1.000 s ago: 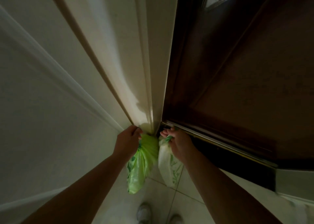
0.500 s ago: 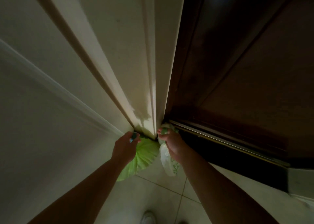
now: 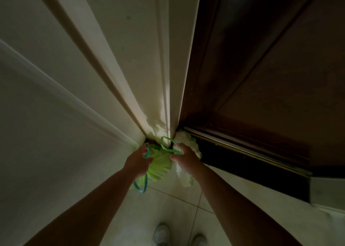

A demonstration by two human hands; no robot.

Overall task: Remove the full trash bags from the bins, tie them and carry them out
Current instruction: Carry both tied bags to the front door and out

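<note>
A bright green trash bag (image 3: 160, 165) hangs low against the foot of the white door frame, its blue drawstring (image 3: 142, 185) dangling below. My left hand (image 3: 138, 161) grips its gathered top. A white bag with green print (image 3: 186, 178) sits to its right, reaching down to the dark threshold. My right hand (image 3: 184, 159) is closed on that bag's top and on a green handle loop (image 3: 169, 143) that stands up between my two hands. Both bags hang just above the tiled floor.
A white door frame (image 3: 149, 68) rises ahead and a dark brown door (image 3: 270, 68) stands to the right, with a metal threshold strip (image 3: 242, 148) at its base. The white wall (image 3: 37, 134) is on the left. My shoes (image 3: 162, 234) stand on pale floor tiles.
Both hands have moved closer together at the base of the frame. A green handle loop now stands up between them, and the blue drawstring has dropped into sight under my left hand.
</note>
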